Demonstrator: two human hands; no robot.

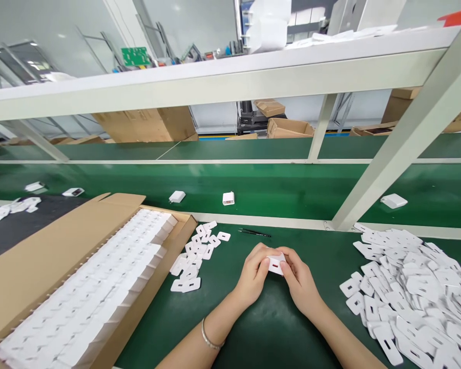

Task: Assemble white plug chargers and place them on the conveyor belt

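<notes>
A white USB charger (pixel 275 265) with a reddish port facing me is gripped between both hands above the green tabletop. My left hand (pixel 253 271) is closed on its left side, the thumb pressing near the front face. On the other side my right hand (pixel 298 279) is closed too, its thumb at the charger's right edge. The fingers hide the charger's back and sides. Just beyond the hands lie black tweezers (pixel 254 232). Left of them is a small scatter of white plates with slots (pixel 192 261); a large heap of similar plates (pixel 415 287) spreads at the right.
An open cardboard box (pixel 169 246) with white dividers stands at the left. Beyond the table's rail, several white chargers (pixel 228 198) sit on a green belt (pixel 276 189). A slanted metal post (pixel 399 123) and a shelf beam (pixel 215 84) cross in front.
</notes>
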